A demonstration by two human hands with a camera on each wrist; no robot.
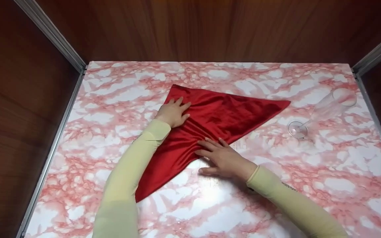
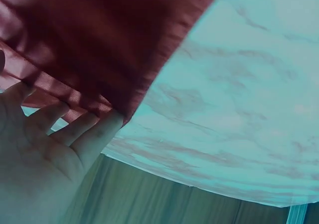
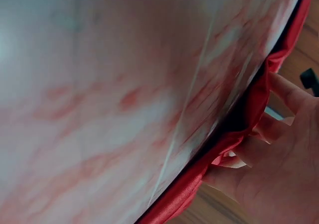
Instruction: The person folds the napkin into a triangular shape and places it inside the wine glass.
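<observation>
A shiny red satin cloth (image 1: 230, 105), roughly triangular in outline, lies on the table with creases running through its middle. My left hand (image 1: 173, 113) rests on its upper left part, fingers spread. At the lower edge near the middle, my right hand (image 1: 222, 160) touches the fabric with its fingertips, the thumb held apart over the tabletop. In the left wrist view, the fingers of the left hand (image 2: 50, 144) lie along the cloth's edge (image 2: 99, 30). The right wrist view has the right hand (image 3: 279, 159) against the rumpled border of the cloth (image 3: 256, 97).
To the right of the cloth, a clear stemmed glass (image 1: 329, 107) stands on its round foot. The tabletop (image 1: 111, 89) has a red and white marbled pattern. Dark wood panels (image 1: 210, 29) with metal corner rails enclose it at the back and both sides.
</observation>
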